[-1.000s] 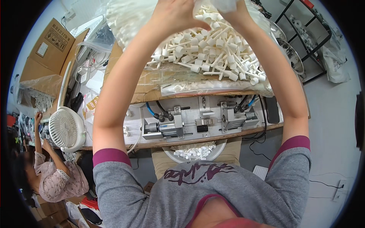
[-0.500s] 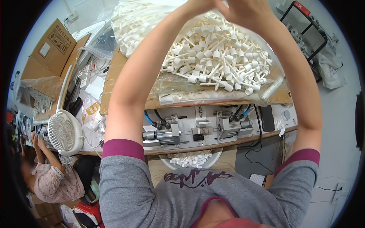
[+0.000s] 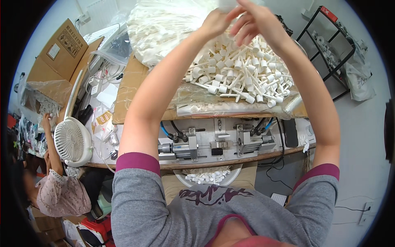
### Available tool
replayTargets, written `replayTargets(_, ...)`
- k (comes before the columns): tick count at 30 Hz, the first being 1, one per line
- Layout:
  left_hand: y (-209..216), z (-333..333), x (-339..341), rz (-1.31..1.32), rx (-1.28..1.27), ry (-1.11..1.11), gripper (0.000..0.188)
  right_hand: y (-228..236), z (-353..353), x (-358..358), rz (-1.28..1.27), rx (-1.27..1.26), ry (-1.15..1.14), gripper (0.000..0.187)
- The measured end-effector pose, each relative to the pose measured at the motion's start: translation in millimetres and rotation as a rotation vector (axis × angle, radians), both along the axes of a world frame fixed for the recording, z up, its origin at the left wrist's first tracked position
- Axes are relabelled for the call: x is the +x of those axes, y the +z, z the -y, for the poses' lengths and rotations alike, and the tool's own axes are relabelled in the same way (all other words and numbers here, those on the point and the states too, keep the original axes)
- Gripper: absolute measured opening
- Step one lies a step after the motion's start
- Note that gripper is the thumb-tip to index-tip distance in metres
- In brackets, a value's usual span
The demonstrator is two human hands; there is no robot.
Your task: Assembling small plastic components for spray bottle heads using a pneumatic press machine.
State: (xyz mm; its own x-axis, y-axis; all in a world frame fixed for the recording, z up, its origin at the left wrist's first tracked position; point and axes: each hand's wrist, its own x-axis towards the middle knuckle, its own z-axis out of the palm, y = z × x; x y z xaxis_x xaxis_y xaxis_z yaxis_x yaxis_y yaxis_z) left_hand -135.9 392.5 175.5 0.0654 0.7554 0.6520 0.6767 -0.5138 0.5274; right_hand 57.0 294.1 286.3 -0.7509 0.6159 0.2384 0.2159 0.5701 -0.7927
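Both my arms reach forward over a heap of white plastic pieces (image 3: 247,76), each a thin stem with a cup-like end. My left hand (image 3: 216,24) is curled closed above the back of the heap; whatever it may hold is hidden. Close beside it, my right hand (image 3: 259,22) has its fingers spread and partly blurred, with nothing visible in them. A pale, blurred thing (image 3: 231,4) shows at the top edge between the hands, its kind unclear. Left of the heap lies a clear plastic bag (image 3: 164,31) of thin white sticks.
A metal clamping fixture (image 3: 218,149) with hoses sits at the table's near edge. Below it, a bowl (image 3: 235,173) contains white pieces. A white fan (image 3: 72,140) and cardboard box (image 3: 55,51) stand left, near another person (image 3: 61,191). A black phone (image 3: 290,132) lies right.
My hands have come down and nearer into view, and the right hand's fingers now show spread. At left, the other person's arms have shifted. The view has tilted slightly.
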Motion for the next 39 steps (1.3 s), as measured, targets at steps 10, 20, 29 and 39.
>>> replayTargets(10,52.7,23.8,-2.7,-0.479,-0.163,-0.196,0.038,-27.6,-21.3,-1.4,0.792,1.008,-0.452,0.021)
replayTargets(20,89.5,65.7,-16.3,-0.18,0.232,0.068,0.029,-82.7,-117.7,-37.2,-0.185,0.817,-0.377,0.031)
replayTargets(29,58.3,38.0,-22.4,-0.226,0.293,0.063,0.051,-53.1,-188.1,-66.6,0.54,1.039,-0.584,0.021)
replayTargets(39,23.1,49.6,-57.9,-0.711,0.046,0.408,0.06,-77.8,48.1,59.7,0.167,0.993,-0.073,0.025)
